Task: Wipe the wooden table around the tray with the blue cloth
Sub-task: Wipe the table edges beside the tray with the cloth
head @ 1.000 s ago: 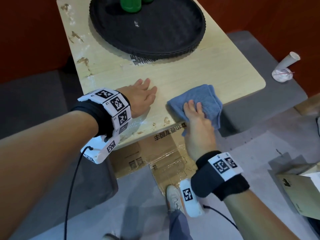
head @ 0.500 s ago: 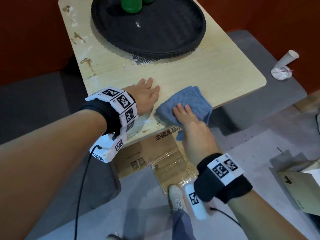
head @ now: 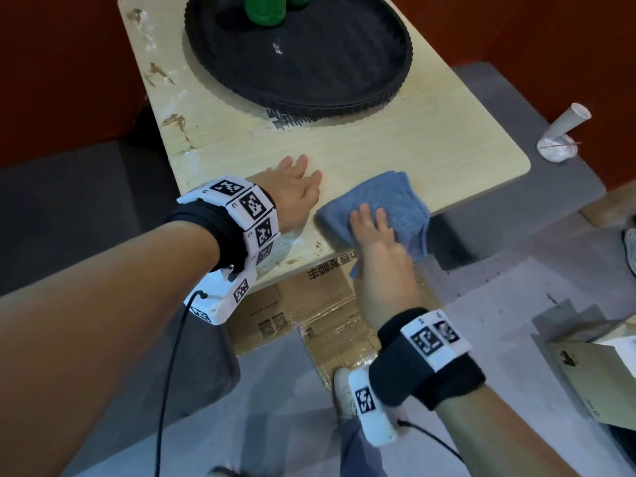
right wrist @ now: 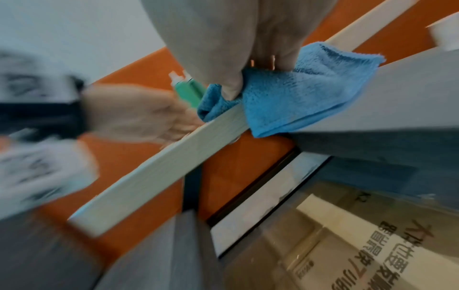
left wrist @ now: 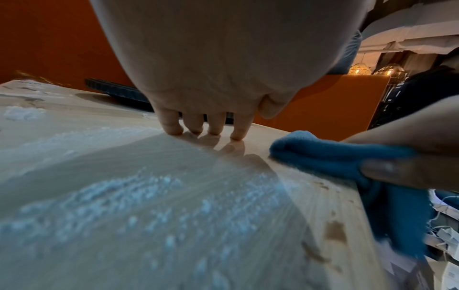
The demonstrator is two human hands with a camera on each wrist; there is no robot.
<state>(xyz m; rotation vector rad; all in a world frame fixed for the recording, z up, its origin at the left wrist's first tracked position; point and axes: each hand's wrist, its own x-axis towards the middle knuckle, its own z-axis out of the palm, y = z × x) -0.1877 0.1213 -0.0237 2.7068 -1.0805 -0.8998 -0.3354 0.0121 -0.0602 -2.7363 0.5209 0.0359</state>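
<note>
The blue cloth lies folded on the near edge of the pale wooden table, one corner hanging over the rim. My right hand presses on it with fingers laid on top. In the left wrist view the thumb pinches the blue cloth at the table's edge. The cloth droops over the rim in the right wrist view. My left hand lies flat on the wood just left of the cloth, fingertips down, holding nothing. The round black tray sits behind.
Green bottles stand in the tray. Brown stains and white residue mark the table's left side. A cardboard box lies under the table. A crumpled white paper cup sits on the grey seat to the right.
My right hand slid the cloth leftward along the near edge until it lies close beside my left hand. The left hand stayed flat in place.
</note>
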